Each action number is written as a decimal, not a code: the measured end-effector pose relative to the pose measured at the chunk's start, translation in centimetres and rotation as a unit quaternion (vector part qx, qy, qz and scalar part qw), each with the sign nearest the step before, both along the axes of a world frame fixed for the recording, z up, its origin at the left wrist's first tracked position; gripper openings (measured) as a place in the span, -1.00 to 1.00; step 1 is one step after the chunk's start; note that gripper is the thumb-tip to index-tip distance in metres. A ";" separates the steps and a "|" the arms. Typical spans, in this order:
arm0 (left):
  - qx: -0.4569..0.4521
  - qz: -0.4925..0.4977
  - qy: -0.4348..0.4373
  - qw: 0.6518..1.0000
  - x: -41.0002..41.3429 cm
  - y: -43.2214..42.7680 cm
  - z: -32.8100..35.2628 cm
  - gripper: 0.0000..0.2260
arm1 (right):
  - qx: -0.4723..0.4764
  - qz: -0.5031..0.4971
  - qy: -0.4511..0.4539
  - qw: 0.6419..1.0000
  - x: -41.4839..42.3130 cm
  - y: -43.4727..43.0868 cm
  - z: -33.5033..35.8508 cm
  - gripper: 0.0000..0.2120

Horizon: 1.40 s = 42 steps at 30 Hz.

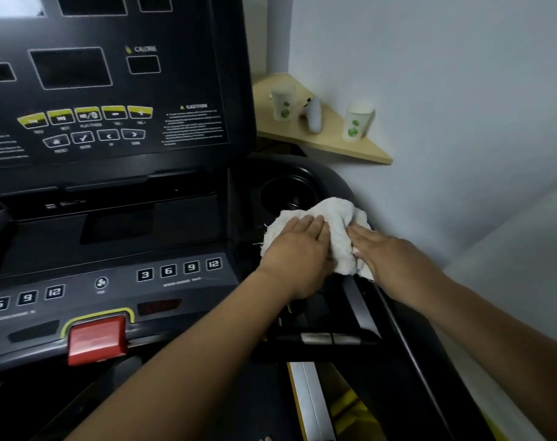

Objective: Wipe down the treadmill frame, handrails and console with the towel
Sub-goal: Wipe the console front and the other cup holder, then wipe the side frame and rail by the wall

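A bunched white towel (334, 221) lies on the right side of the black treadmill console (118, 224), just below the round cup holder (286, 192). My left hand (297, 249) presses flat on the towel's left part, fingers together. From the right side, my right hand (388, 249) holds the towel's edge, where the right handrail (407, 332) begins. The console panel with number buttons and a red stop key (95, 338) fills the left of the view.
A wooden corner shelf (359, 151) on the white wall carries two paper cups (356, 120) and a grey object (315, 114). The wall runs close along the treadmill's right side. A silver and yellow frame rail (309, 399) shows below.
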<state>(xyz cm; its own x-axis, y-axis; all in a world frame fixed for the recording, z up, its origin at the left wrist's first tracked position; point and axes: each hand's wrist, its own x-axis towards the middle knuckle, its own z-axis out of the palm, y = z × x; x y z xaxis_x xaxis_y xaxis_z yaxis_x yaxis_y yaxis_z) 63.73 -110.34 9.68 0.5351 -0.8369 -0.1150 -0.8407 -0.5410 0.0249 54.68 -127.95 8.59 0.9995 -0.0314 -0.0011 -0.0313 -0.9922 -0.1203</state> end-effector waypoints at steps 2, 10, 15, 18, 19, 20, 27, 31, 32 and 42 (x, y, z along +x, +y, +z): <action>-0.001 -0.001 -0.009 1.000 -1.0 -2.2 -0.7 -0.34 | 0.008 -0.047 0.041 0.998 -1.9 -2.0 0.3 -0.48; 0.067 -0.121 0.011 0.990 -6.7 -11.2 -1.4 -0.55 | 0.206 -0.179 0.084 0.958 -12.1 -5.0 -1.7 -0.65; -0.010 -0.105 0.043 0.993 -9.4 -8.1 -1.9 -0.52 | 0.367 -0.201 0.034 0.908 -13.5 -3.3 -2.5 -0.78; -0.020 -0.059 0.003 0.998 -8.2 -7.2 -1.9 -0.49 | 0.386 -0.185 0.020 0.904 -10.1 -3.2 -3.0 -0.64; -0.008 -0.041 -0.016 0.999 -7.3 -7.4 -1.9 -0.48 | 0.381 -0.180 0.021 0.907 -8.6 -3.5 -3.5 -0.61; 0.008 -0.024 -0.032 0.999 -6.3 -7.8 -1.7 -0.48 | 0.380 -0.176 0.016 0.908 -7.1 -3.8 -4.0 -0.59; 0.037 -0.004 -0.028 0.999 -4.3 -9.4 -0.6 -0.49 | 0.448 -0.210 -0.020 0.869 -5.5 -3.6 -4.0 -0.75; -0.025 -0.043 0.049 0.998 -9.9 -5.7 -1.0 -0.38 | 0.343 -0.180 -0.032 0.921 -11.7 -1.9 -3.7 -0.61; -0.034 -0.047 0.071 0.996 -11.4 -4.8 -1.3 -0.39 | 0.340 -0.171 -0.036 0.924 -13.1 -1.3 -3.7 -0.57; 0.083 0.010 -0.042 0.996 -6.0 -11.9 -2.0 -0.41 | 0.428 -0.245 -0.013 0.870 -5.2 -5.3 -5.6 -0.75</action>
<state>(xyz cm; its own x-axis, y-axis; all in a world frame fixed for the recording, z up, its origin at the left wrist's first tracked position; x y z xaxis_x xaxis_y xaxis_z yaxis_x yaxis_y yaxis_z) 57.71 -122.20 7.65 0.5644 -0.7994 -0.2059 -0.8255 -0.5477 -0.1365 49.52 -133.24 2.94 0.8666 -0.4520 -0.2117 -0.4118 -0.4078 -0.8149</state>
